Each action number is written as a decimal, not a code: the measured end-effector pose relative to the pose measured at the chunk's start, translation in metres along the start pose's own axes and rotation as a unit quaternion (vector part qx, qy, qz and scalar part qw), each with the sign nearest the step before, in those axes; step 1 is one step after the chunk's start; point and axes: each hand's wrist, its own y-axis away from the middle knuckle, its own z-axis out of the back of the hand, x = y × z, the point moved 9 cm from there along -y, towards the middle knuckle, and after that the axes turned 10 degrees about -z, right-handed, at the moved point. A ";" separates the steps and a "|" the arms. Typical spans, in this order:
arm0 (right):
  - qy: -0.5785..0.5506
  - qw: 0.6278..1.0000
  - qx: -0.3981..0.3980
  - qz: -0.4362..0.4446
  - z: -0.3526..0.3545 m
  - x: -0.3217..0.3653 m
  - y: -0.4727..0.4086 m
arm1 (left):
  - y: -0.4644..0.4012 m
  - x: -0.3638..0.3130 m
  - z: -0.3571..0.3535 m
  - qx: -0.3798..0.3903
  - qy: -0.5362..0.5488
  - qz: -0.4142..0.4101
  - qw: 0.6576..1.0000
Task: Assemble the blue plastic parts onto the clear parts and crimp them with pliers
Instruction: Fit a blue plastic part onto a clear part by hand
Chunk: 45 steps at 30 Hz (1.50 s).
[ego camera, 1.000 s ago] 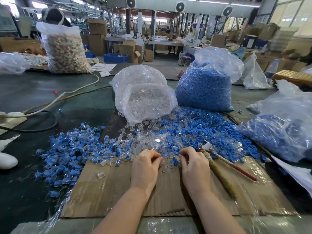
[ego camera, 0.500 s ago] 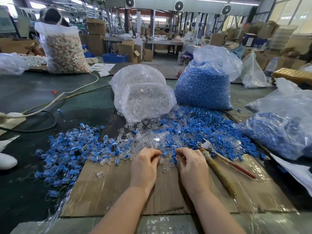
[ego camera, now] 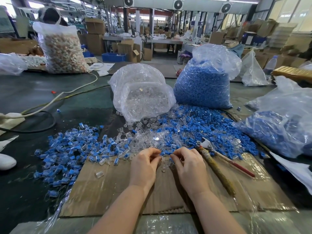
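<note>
**Both hands at the pile's edge**

Our left hand (ego camera: 143, 166) and right hand (ego camera: 189, 166) lie knuckles-up on the cardboard sheet (ego camera: 109, 191), fingers curled and pinching small pieces; which pieces we cannot tell. Blue parts (ego camera: 194, 125) and clear parts (ego camera: 148, 137) lie heaped just beyond on the table (ego camera: 33, 92). The pliers (ego camera: 214, 157) rest beside our right hand.

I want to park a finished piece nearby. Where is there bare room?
Bare cardboard lies left of the left hand, below the assembled pile. A smaller patch sits between the right hand and the pliers. Ahead of both hands, loose blue and clear parts crowd the table.
</note>
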 end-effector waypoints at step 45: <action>-0.035 0.992 0.015 0.118 0.001 0.023 0.009 | 0.001 0.009 -0.009 0.044 0.123 0.043 0.990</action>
